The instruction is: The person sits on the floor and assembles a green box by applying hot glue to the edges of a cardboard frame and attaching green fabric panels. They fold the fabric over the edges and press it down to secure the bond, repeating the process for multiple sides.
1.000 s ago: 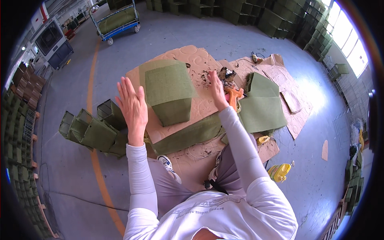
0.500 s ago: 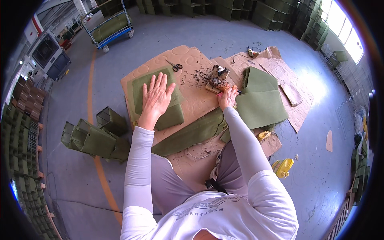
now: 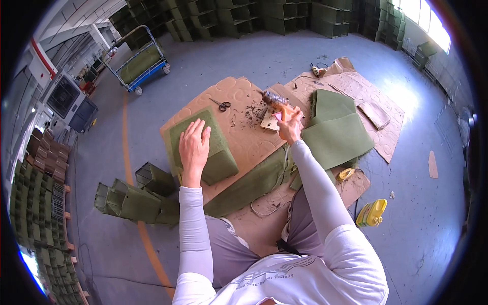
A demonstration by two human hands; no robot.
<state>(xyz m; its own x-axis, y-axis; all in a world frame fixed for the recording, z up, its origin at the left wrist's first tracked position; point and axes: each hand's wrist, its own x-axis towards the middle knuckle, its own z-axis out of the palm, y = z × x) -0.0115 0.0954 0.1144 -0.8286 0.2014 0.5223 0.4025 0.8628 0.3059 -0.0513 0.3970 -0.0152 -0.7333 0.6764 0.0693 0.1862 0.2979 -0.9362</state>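
Observation:
My left hand [image 3: 194, 147] lies flat, fingers together and stretched out, on a green felt panel [image 3: 215, 129] that has a thick folded side at its near edge. In my right hand [image 3: 292, 128] is an orange gun-shaped hand tool [image 3: 285, 109], its front end dark and crusted, pointing away to the left. Just below that front end stands a pale wooden block [image 3: 269, 120], partly hidden by the tool. Dark crumbs [image 3: 253, 113] are scattered on the cardboard [image 3: 256, 140] beside it. A long green felt piece [image 3: 249, 178] lies between my knees and the cardboard.
Black scissors [image 3: 222, 105] lie beyond the panel. Green felt sheets [image 3: 338, 137] are stacked at right, near a yellow bottle [image 3: 372, 213]. Several open green felt boxes [image 3: 133, 201] stand at left. A blue cart [image 3: 138, 66] stands farther off, before green shelving-like stacks [image 3: 239, 23].
My right hand has lifted the orange tool up off the block area. My left hand stays on the panel, its fingers now closer together. The whole view has shifted slightly.

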